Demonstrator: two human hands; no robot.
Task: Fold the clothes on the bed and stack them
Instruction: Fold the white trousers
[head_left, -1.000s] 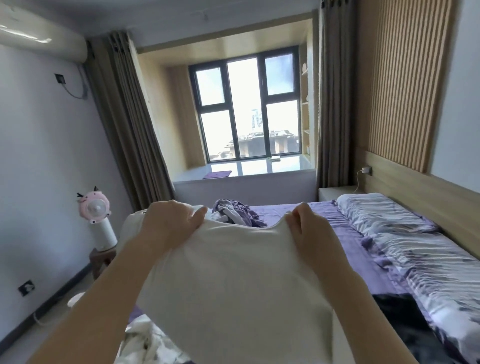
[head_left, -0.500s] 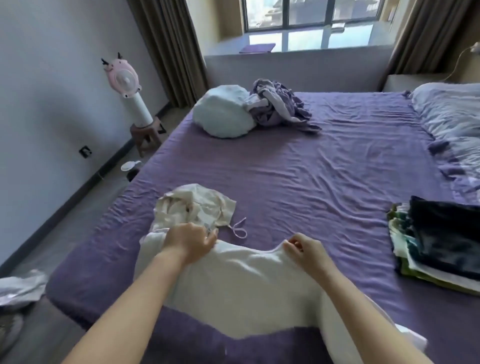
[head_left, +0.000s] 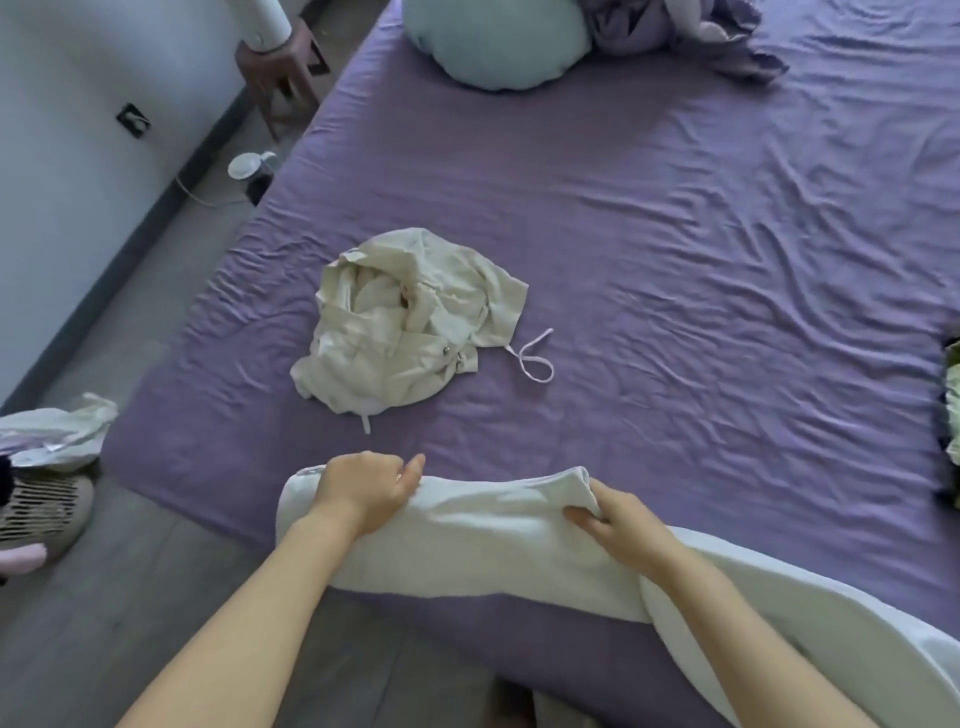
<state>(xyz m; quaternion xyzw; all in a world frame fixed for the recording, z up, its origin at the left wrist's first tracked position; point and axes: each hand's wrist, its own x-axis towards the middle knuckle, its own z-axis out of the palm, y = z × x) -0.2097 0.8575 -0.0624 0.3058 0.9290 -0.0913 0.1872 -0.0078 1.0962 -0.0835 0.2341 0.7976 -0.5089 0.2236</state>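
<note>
A white garment lies across the near edge of the purple bed, its right part trailing off toward me. My left hand grips its upper left edge. My right hand pinches the upper edge further right. Just beyond, a crumpled cream garment with a loose drawstring lies on the sheet. A sliver of the folded stack shows at the right edge of the view.
A pale round cushion and a crumpled purple cloth sit at the far end. Left of the bed are a wooden stool, a basket with cloth over it, and grey floor.
The white garment has come down from held up in the air to lying on the bed's near edge, both hands still on its top edge. My view has tilted downward.
</note>
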